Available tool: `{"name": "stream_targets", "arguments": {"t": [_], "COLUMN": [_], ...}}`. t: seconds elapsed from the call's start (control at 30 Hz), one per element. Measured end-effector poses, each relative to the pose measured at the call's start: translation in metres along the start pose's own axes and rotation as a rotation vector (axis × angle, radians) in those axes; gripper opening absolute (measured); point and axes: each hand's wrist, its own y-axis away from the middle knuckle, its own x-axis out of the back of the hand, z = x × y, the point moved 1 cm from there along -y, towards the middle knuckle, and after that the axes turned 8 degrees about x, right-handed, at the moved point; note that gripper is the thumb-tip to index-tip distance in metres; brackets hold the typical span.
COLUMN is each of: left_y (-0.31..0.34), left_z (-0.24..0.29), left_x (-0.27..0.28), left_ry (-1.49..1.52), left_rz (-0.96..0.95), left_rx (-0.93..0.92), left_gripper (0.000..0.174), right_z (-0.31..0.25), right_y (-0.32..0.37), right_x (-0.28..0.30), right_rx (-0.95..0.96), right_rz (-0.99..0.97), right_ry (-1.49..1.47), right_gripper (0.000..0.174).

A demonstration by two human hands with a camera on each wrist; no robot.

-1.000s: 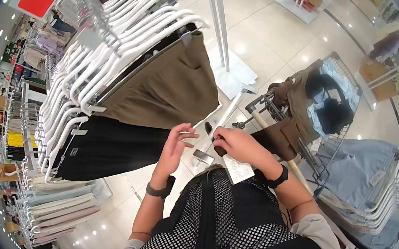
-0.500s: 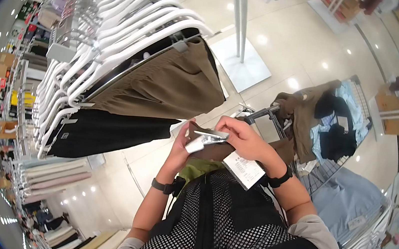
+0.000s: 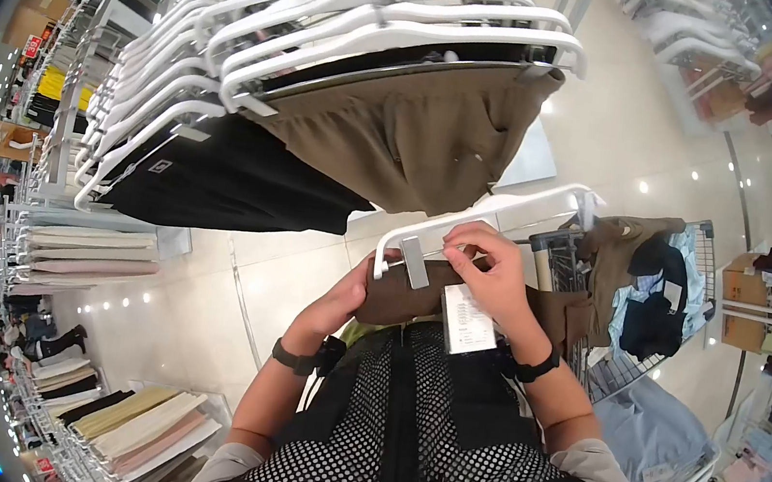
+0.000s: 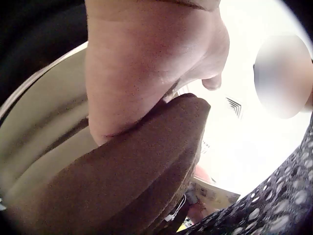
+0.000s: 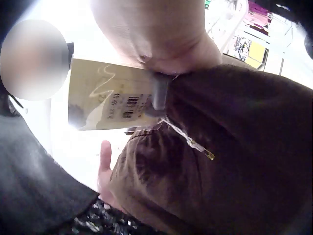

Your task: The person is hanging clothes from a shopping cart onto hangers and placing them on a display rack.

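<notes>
Brown pants [image 3: 389, 295] are spread between both hands in front of the body. My left hand [image 3: 339, 301] grips their left end, its fingers hidden behind the cloth. In the left wrist view the brown cloth [image 4: 142, 161] hangs below that hand. My right hand [image 3: 496, 270] pinches the top edge, thumb and fingers curled. A white hanger [image 3: 488, 203] slants up to the right behind the hands; its near clip [image 3: 414, 261] sits on the waistband. A white price tag [image 3: 467, 322] hangs below the right hand. The right wrist view shows a grey clip [image 5: 159, 93] beside it.
White hangers [image 3: 336, 25] crowd a rack ahead, carrying brown pants [image 3: 411, 127] and black pants [image 3: 238, 178]. At right stands a wire cart [image 3: 633, 366] with black and light-blue clothes. Folded clothes [image 3: 92, 251] lie in stacks at left.
My left hand has gone from free, fingers spread, to gripping the brown pants. The hanger's clip has come onto the waistband, and the hanger has swung up to the right. The rack appears nearer.
</notes>
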Motion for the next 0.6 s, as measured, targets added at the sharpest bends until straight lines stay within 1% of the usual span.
{"name": "stream_targets", "arguments": {"t": [0.03, 0.07, 0.1, 0.13, 0.2, 0.23, 0.27, 0.33, 0.37, 0.4, 0.47, 0.5, 0.53, 0.57, 0.6], "left_y": [0.002, 0.006, 0.009, 0.014, 0.027, 0.036, 0.044, 0.059, 0.066, 0.074, 0.088, 0.096, 0.103, 0.111, 0.117], "left_z": [-0.001, -0.001, -0.002, -0.002, 0.005, 0.008, 0.008, 0.006, 0.003, 0.002, -0.001, 0.000, 0.003, 0.006, 0.006], "left_x": [0.007, 0.011, 0.014, 0.019, 0.026, 0.028, 0.034, 0.046, 0.054, 0.062, 0.078, 0.084, 0.090, 0.094, 0.098], "left_ry": [-0.143, -0.281, -0.282, -0.273, -0.279, -0.340, -0.327, -0.289, -0.278, -0.335, -0.450, -0.444, -0.556, -0.669, -0.663], "left_rz": [0.047, 0.098, 0.241, 0.237, 0.294, 0.363, 0.359, 0.353, 0.348, 0.387, 0.464, 0.460, 0.475, 0.490, 0.491], "left_rx": [-0.085, -0.172, -0.189, -0.210, -0.131, -0.163, -0.177, -0.253, -0.261, -0.330, -0.462, -0.463, -0.507, -0.550, -0.548], "left_gripper": [0.082, 0.083, 0.074, 0.074, 0.050, 0.028, 0.028, 0.022, 0.022, 0.023, 0.025, 0.025, 0.026, 0.026, 0.026], "right_z": [-0.008, -0.009, -0.013, -0.016, -0.022, -0.024, -0.027, -0.030, -0.032, -0.035, -0.045, -0.057, -0.065, -0.071, -0.077], "right_y": [0.003, 0.005, 0.009, 0.012, 0.015, 0.017, 0.020, 0.029, 0.031, 0.032, 0.035, 0.036, 0.036, 0.036, 0.035], "right_x": [-0.011, -0.024, -0.036, -0.047, -0.069, -0.080, -0.092, -0.114, -0.122, -0.130, -0.146, -0.153, -0.162, -0.171, -0.180], "right_rx": [-0.060, 0.009, 0.049, 0.092, 0.101, 0.093, 0.100, -0.032, -0.051, -0.050, -0.133, -0.236, -0.238, -0.229, -0.220], "right_rz": [0.014, 0.032, 0.034, 0.032, 0.011, 0.001, -0.010, -0.070, -0.139, -0.142, -0.230, -0.210, -0.213, -0.178, -0.144], "right_ry": [0.092, 0.137, 0.186, 0.234, 0.269, 0.289, 0.303, 0.253, 0.262, 0.273, 0.334, 0.404, 0.411, 0.505, 0.597], "right_gripper": [0.010, 0.011, 0.011, 0.011, 0.012, 0.013, 0.013, 0.016, 0.025, 0.025, 0.037, 0.050, 0.050, 0.053, 0.057]}}
